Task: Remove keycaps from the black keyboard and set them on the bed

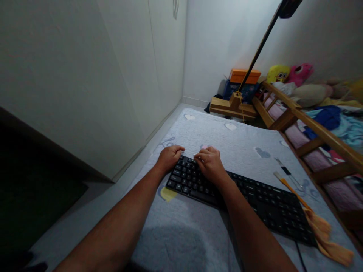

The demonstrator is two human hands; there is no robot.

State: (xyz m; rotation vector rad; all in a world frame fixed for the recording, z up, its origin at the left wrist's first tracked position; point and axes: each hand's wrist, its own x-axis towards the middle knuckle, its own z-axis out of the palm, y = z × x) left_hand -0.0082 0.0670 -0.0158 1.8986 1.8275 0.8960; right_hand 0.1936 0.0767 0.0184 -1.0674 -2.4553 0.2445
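A black computer keyboard (pixel 195 181) lies slantwise on a grey-blue patterned blanket (pixel 181 234), and its cable leaves the near right side. My left hand (pixel 170 158) is closed on the keyboard's far left corner, with the fingertips curled over the edge. Over the top row of keys, my right hand (pixel 210 163) is pinched around something thin. Only a small white tip of it shows, too small to name. My right forearm covers the middle of the keys. Beyond the keyboard's right part lie a flat brush (pixel 280 178) with an orange handle and a slim tool (pixel 286 170) with a black band.
An orange cloth (pixel 326 236) rests against the keyboard's right end. A wooden bed rail (pixel 314 121) borders the right side, with soft toys behind it. Tall pale cupboard doors (pixel 127 75) stand on the left. A wooden stand (pixel 234 105) holds a slanted black pole at the back.
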